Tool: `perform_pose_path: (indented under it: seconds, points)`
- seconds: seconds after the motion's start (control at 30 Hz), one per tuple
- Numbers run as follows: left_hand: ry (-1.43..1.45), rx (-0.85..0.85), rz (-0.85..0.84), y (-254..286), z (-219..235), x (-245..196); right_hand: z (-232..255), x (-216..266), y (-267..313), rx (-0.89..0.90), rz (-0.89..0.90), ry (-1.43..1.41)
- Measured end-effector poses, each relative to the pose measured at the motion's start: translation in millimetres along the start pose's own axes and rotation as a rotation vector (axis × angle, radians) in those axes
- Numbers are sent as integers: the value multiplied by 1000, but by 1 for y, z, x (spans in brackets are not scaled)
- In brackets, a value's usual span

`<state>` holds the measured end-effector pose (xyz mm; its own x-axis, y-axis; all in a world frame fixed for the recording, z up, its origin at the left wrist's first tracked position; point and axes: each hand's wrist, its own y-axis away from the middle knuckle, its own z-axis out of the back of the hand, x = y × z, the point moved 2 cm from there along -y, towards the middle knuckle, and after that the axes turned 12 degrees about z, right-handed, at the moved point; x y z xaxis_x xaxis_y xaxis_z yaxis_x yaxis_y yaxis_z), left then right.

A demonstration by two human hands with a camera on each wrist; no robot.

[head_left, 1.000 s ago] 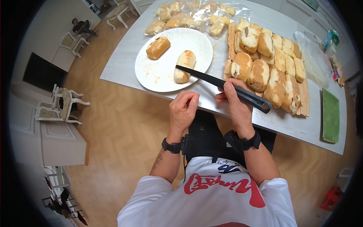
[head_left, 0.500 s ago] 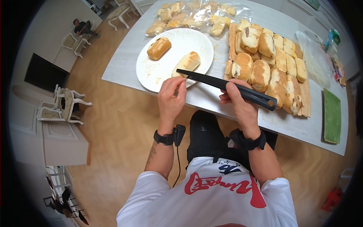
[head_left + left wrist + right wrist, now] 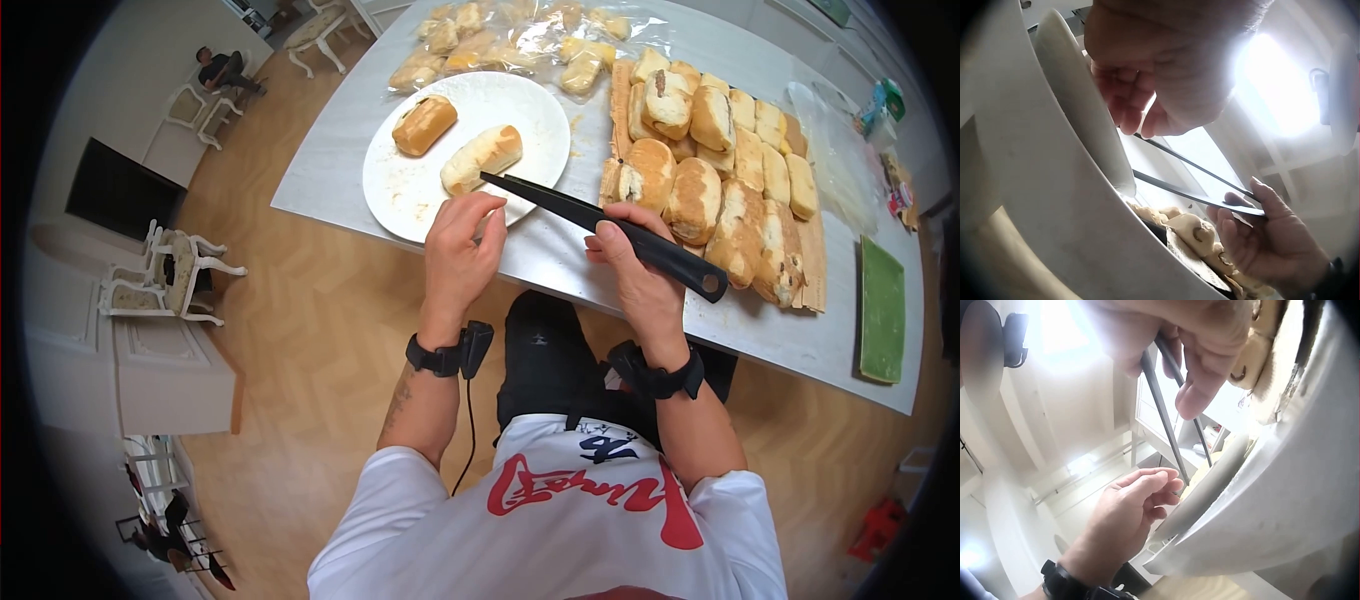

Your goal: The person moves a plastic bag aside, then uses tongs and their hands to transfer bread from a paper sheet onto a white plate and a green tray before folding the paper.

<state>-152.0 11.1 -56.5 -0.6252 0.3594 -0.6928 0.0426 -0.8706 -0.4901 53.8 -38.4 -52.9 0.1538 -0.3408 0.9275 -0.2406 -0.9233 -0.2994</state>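
Observation:
A white plate on the table carries a brown roll and a pale roll lying slantwise. My right hand grips black tongs by the middle. Their tips reach over the plate's near right rim, just short of the pale roll. My left hand hovers at the plate's near rim with loosely curled fingers and holds nothing. In the left wrist view that hand hangs above the plate rim, with the tongs behind it. The right wrist view shows the tongs and the left hand.
Right of the plate, a wooden board is packed with several filled rolls. A clear bag of rolls lies behind the plate. A green slab sits near the table's right end. White chairs stand on the floor at left.
My left hand rose from the table edge to the plate's near rim. The pale roll turned from upright to slanted and shifted left. The tongs stayed by it.

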Motion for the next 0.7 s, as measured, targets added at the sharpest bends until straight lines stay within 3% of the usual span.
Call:
perform_pose_path:
  seconds: [0.3, 0.4, 0.7]
  points:
    - [-133, 183, -145, -38, -13, -6, 17, 24, 13, -92, 79, 26]
    - [-226, 277, -51, -49, -20, 1, 28, 31, 19, -110, 85, -2]
    - [-342, 226, 63, -69, -26, 12, 62, 43, 35, -143, 156, -23]
